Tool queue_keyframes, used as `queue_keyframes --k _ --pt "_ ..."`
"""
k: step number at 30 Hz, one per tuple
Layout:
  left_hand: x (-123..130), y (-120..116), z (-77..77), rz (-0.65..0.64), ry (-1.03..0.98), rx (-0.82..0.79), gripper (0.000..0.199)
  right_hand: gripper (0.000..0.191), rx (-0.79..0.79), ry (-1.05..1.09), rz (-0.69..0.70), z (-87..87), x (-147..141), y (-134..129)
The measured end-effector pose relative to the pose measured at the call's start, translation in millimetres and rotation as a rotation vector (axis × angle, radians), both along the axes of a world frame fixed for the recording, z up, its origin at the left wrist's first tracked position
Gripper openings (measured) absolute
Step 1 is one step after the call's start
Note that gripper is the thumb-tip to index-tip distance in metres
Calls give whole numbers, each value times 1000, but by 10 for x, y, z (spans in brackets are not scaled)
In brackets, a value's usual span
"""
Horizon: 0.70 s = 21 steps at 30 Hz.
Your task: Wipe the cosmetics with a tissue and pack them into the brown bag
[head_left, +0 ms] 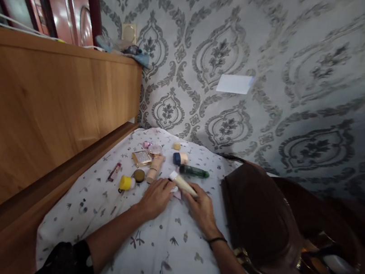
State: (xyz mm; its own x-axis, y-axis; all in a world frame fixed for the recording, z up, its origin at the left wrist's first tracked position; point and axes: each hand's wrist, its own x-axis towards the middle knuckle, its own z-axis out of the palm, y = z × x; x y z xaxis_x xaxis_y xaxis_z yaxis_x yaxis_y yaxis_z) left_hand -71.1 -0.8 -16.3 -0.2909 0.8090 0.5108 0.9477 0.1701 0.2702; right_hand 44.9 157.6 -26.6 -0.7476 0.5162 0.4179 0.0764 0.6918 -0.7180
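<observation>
A pale yellow tube with a white cap [185, 185] lies slantwise in my right hand [202, 207], whose fingers are closed round its lower end. My left hand [157, 198] is closer to the cloth, fingers curled together by a small white and pink piece [177, 193] that is partly hidden; its kind does not show. Just beyond the hands are a beige squeeze tube [154, 169], a dark green bottle [194, 171] and a jar with a dark blue lid [179, 158]. A yellow-capped container [126, 183] and a round olive-lidded pot [138, 176] lie left of my left hand.
A gold square compact [141, 158], a round pink compact [155, 150] and a dark red lip tube [114, 172] lie on the patterned white sheet [158, 252]. An open brown handbag [257, 208] stands at right. A wooden panel [54, 95] borders the left; wallpaper rises behind.
</observation>
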Motion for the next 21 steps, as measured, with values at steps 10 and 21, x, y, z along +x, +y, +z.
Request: queue_keyframes --k 10,21 --pt "-150 11 5 59 -320 323 20 42 -205 42 104 79 50 6" --pt "-70 10 83 -2 -563 377 21 41 -269 21 203 31 56 6"
